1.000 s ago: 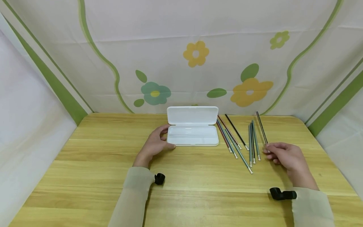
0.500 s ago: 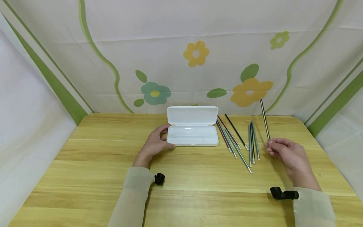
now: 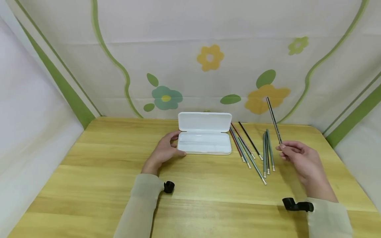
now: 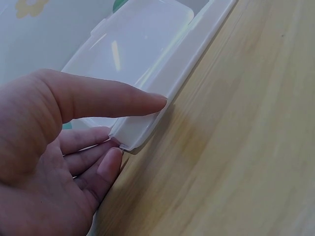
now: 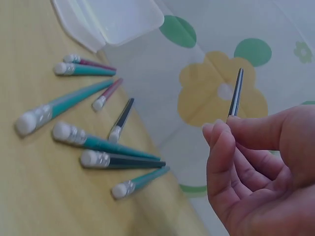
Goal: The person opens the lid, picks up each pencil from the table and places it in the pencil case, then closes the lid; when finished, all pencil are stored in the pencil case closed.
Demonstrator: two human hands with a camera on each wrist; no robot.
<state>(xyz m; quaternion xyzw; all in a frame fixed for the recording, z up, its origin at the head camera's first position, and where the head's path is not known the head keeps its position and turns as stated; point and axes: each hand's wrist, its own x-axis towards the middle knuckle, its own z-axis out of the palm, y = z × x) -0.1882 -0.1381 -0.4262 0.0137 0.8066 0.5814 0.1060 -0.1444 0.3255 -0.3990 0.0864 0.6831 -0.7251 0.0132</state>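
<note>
A white pencil case (image 3: 204, 143) lies with its lid raised toward the wall. At its left end my left hand (image 3: 163, 150) holds it, one digit laid along the front wall (image 4: 162, 98) and the other fingers at the end corner. My right hand (image 3: 300, 158) pinches a dark striped pencil (image 3: 273, 119) near its lower end. That pencil slants upward, its upper part overlapping the printed flower; in the right wrist view the pinched end is hidden by the fingertips. To the left of this hand lie more pencils, among them a green pencil (image 3: 253, 161) and a black pencil (image 3: 250, 140).
Several green, red and black pencils with white erasers spread between case and right hand, eraser ends toward the person. A close cluster of green and black pencils (image 3: 270, 150) lies nearest that hand. Behind the wooden table (image 3: 208, 198) hangs a flower-printed cloth (image 3: 166, 49).
The right hand has raised the striped pencil from near the table, and its top now tilts further left. The left hand stays at the case. The head view has shifted slightly.
</note>
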